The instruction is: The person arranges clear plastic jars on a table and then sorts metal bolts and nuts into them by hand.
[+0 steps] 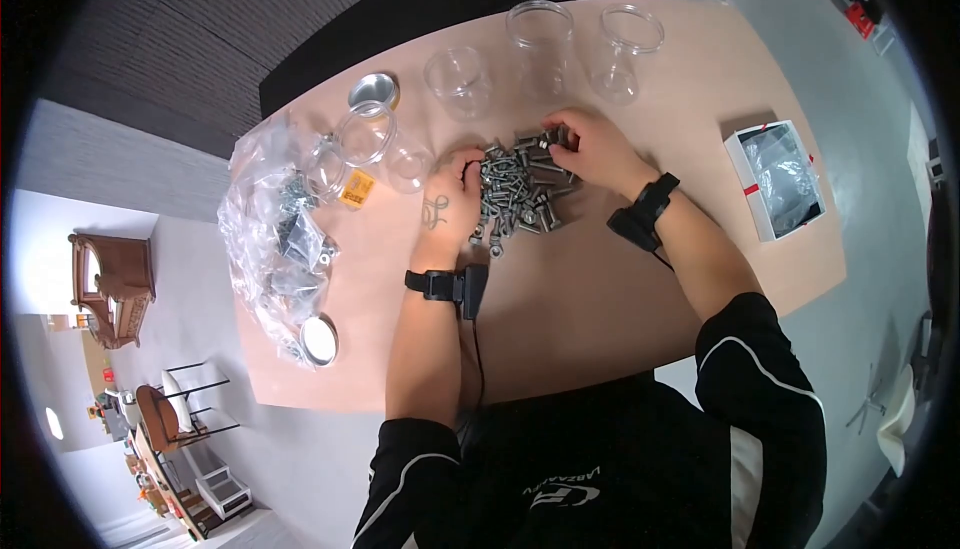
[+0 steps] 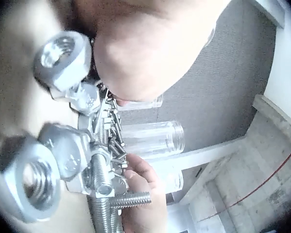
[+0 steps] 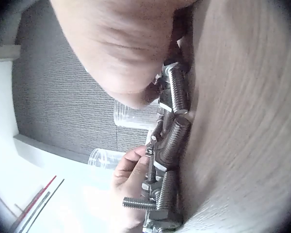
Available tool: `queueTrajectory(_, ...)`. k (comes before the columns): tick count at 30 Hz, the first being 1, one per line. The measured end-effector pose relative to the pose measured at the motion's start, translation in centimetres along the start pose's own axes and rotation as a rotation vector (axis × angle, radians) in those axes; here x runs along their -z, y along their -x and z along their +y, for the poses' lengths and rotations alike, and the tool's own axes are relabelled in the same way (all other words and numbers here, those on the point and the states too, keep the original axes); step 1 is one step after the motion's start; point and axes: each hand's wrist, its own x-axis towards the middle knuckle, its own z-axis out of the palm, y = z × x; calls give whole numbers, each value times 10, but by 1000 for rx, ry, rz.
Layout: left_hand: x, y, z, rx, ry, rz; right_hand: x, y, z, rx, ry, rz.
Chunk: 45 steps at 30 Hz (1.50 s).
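A heap of metal bolts and nuts (image 1: 512, 187) lies on the table between both hands. My left hand (image 1: 450, 201) rests at the heap's left edge, fingers bent and thumb near the forefinger. In the right wrist view the left hand's fingertips (image 3: 144, 154) are right at a small metal piece; I cannot tell if they hold it. At the upper right of the heap my right hand (image 1: 595, 154) pinches a bolt (image 1: 547, 139) between thumb and fingers. Large nuts (image 2: 36, 179) appear close up in the left wrist view, and thick bolts (image 3: 172, 138) in the right wrist view.
Clear jars (image 1: 540, 49) stand along the far side, with more at the left near a metal lid (image 1: 374, 91) and a yellow label (image 1: 357, 188). Plastic bags (image 1: 270, 239) of hardware cover the left side beside a round lid (image 1: 319, 340). A white box (image 1: 776, 179) lies right.
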Motion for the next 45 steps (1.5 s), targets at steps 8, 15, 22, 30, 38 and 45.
queueTrajectory(8,3,5,5,128,76,38,-2,0,1,-24,-20,-3)
queueTrajectory(15,-5,4,-7,177,234,102,-5,0,8,18,-122,66)
queueTrajectory(22,-5,2,-9,154,236,158,-9,-2,18,-31,-185,68)
queueTrajectory(30,-8,1,-17,155,339,178,-12,-2,17,-170,-382,105)
queueTrajectory(38,-5,0,-14,144,268,177,-21,-3,29,-290,-788,291)
queueTrajectory(45,-5,-2,-10,180,312,177,-21,-1,40,-226,-768,409)
